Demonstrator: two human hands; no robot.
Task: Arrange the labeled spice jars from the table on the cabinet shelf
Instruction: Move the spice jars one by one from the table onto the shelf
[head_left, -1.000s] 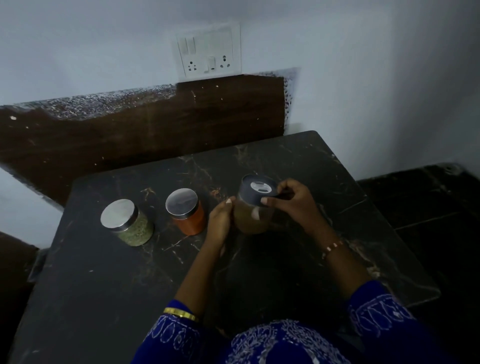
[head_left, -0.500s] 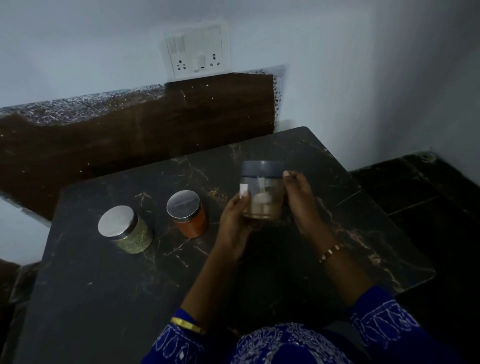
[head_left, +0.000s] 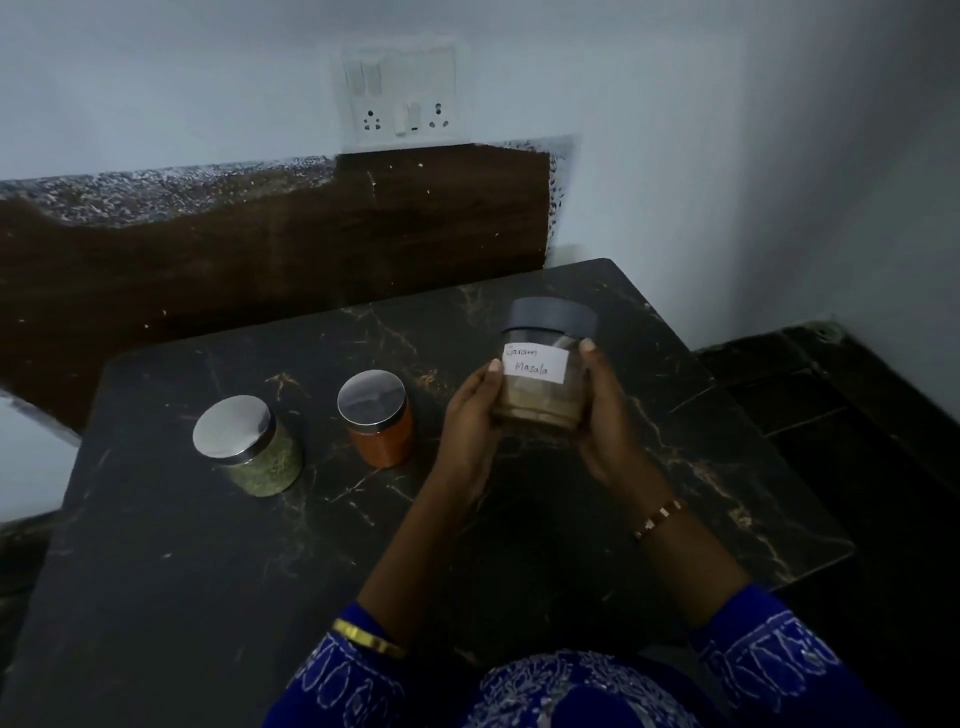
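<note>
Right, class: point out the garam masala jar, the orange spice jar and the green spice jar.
garam masala jar (head_left: 535, 366), head view, on its white label.
orange spice jar (head_left: 384, 447), head view, on its glass side.
green spice jar (head_left: 232, 426), head view, on its steel lid.

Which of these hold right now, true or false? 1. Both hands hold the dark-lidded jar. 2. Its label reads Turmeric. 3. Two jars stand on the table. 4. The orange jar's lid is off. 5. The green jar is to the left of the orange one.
1. True: the left hand and right hand grip the dark-lidded jar from either side, above the table.
2. False: the label reads Garam Masala.
3. True: the green jar and orange jar stand there.
4. False: its silver lid is on.
5. True: it stands to the left, apart from it.
</note>
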